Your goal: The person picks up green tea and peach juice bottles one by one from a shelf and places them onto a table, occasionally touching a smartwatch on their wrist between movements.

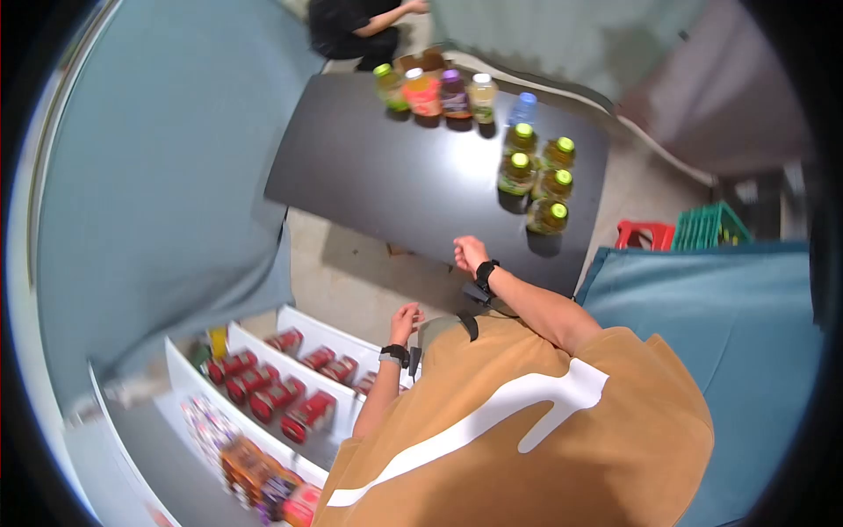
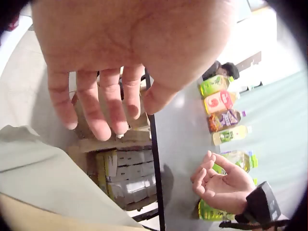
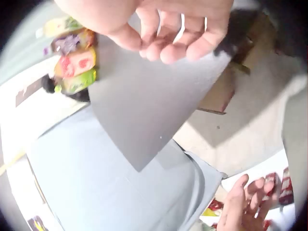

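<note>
My right hand [image 1: 471, 253], empty, hovers over the near edge of the dark table [image 1: 378, 167] with its fingers loosely bent. Lower and to the left, my left hand [image 1: 407, 323] hangs between the table and the shelf, also empty; in the left wrist view its fingers spread slightly. Nearest to the right hand are several green-capped bottles [image 1: 548, 216] of yellow-green drink on the table's right side. A blue-tinted bottle [image 1: 524, 110] stands behind them. Along the far edge runs a row with a green-capped bottle, a pink-labelled bottle [image 1: 422, 93], a purple-capped bottle [image 1: 455, 95] and a white-capped bottle [image 1: 483, 98].
At lower left, a white-walled shelf [image 1: 171, 378] holds red packs [image 1: 307, 415] and several other drinks. Cartons [image 2: 130, 173] lie under the table. A red stool [image 1: 645, 234] and a green crate [image 1: 709, 227] stand at right. Another person [image 1: 351, 31] is beyond the table.
</note>
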`<state>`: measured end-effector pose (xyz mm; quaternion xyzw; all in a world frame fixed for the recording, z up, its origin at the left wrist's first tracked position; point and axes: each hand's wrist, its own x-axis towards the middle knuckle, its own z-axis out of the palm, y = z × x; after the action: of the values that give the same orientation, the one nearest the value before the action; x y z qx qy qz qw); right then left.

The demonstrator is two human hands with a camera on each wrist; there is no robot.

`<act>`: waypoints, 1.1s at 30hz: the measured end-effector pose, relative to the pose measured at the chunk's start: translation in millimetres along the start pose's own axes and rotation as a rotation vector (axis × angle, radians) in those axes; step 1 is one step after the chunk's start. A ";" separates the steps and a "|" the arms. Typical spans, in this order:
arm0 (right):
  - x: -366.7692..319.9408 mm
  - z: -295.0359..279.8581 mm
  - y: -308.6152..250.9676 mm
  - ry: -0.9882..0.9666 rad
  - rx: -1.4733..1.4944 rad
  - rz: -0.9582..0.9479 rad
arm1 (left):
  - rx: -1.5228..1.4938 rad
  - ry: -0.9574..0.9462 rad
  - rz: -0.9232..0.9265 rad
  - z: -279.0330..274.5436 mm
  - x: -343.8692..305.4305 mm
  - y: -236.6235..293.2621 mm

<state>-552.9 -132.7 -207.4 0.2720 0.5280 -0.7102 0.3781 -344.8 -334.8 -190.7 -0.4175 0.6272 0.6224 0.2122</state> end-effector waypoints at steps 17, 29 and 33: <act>-136.7 194.7 173.5 -1.125 -0.990 -0.141 | -1.157 0.862 0.175 30.1 -244.3 -207.3; -311.8 208.1 331.7 -1.957 -1.240 0.004 | -1.131 1.242 0.397 55.0 -349.4 -253.8; -417.5 230.4 339.9 -2.227 -1.169 -0.498 | -1.225 1.500 0.490 43.0 -415.3 -249.6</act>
<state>-33.5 -301.9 3.5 -0.7775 0.1965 -0.2682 0.5338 74.1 -155.2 -20.8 -0.5989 0.2390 0.4406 -0.6246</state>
